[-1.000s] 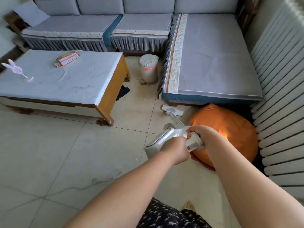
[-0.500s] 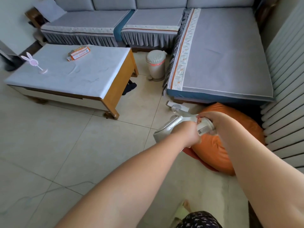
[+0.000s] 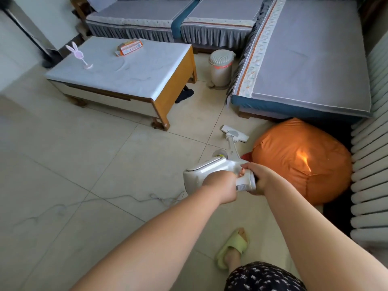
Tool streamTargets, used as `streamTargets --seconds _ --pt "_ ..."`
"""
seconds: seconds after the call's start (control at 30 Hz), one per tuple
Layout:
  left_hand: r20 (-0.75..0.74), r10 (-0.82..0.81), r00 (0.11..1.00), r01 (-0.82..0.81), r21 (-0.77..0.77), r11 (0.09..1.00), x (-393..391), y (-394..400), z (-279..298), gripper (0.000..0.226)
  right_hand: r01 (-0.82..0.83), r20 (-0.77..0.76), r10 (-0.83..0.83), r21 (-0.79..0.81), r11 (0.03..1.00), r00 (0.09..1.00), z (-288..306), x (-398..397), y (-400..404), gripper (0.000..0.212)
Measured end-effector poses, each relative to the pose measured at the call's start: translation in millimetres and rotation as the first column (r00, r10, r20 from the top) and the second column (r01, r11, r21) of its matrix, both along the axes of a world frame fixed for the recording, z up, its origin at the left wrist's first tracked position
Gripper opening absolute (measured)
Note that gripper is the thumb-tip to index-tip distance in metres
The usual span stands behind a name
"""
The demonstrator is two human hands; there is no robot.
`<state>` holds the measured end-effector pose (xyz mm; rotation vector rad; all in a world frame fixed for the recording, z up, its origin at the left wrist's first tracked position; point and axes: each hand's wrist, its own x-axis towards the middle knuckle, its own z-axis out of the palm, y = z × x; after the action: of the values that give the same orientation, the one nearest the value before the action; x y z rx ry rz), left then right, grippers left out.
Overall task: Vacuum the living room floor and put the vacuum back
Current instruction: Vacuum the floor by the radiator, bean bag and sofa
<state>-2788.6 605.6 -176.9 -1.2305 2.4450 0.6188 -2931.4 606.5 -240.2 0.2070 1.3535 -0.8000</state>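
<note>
A white stick vacuum (image 3: 206,168) slants from my hands down to the tiled floor. Its flat head (image 3: 234,134) lies on the tiles just in front of the sofa's chaise and left of an orange beanbag (image 3: 300,160). My left hand (image 3: 220,185) grips the vacuum's handle from behind the body. My right hand (image 3: 259,178) holds the rear end of the handle, fingers curled around it. A thin pale cord (image 3: 130,199) trails across the floor to the left of the vacuum.
A wooden coffee table with a grey top (image 3: 130,72) stands at left, a small beige bin (image 3: 220,68) beside it. The grey L-shaped sofa (image 3: 304,55) fills the back and right. A white radiator (image 3: 371,169) lines the right wall. My foot in a green slipper (image 3: 232,247) is below.
The vacuum head has pulled back from the chaise's edge toward me, and I have stepped back, so more floor, the cord and my slippered foot show.
</note>
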Motion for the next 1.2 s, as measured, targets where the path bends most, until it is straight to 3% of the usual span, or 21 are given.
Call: streamTargets --seconds 0.13,0.27,0.4,0.57,0.73,0.97,1.2 --pt "0.029 0.023 0.999 -0.023 -0.004 1.0 57 55 3 0.049 0.022 0.145 -0.019 -0.021 1.0 0.989 6 52 53 0.009" --pt "0.101 -0.012 0.995 0.015 -0.037 0.999 114 116 11 0.019 0.019 0.187 -0.021 0.014 1.0 0.982 -10 108 99 0.016" --pt "0.17 -0.016 0.985 0.023 -0.041 0.999 164 162 11 0.014 0.044 0.23 -0.047 0.021 0.999 0.972 -28 162 138 0.016" --pt "0.136 0.115 0.984 -0.107 -0.063 0.992 206 200 13 0.013 -0.039 0.19 0.032 0.033 0.999 0.981 -19 204 163 0.013" --pt "0.114 0.223 0.968 -0.217 -0.061 0.974 221 230 20 0.011 -0.145 0.134 0.139 0.038 0.989 0.981 -7 224 182 0.017" --pt "0.066 0.293 0.954 -0.291 -0.042 0.956 190 274 17 0.014 -0.218 0.052 0.217 0.008 0.976 0.975 -8 194 214 0.021" --pt "0.1 0.241 0.965 -0.233 -0.088 0.968 210 299 29 0.008 -0.17 0.119 0.17 -0.016 0.985 0.978 -4 214 243 0.017"
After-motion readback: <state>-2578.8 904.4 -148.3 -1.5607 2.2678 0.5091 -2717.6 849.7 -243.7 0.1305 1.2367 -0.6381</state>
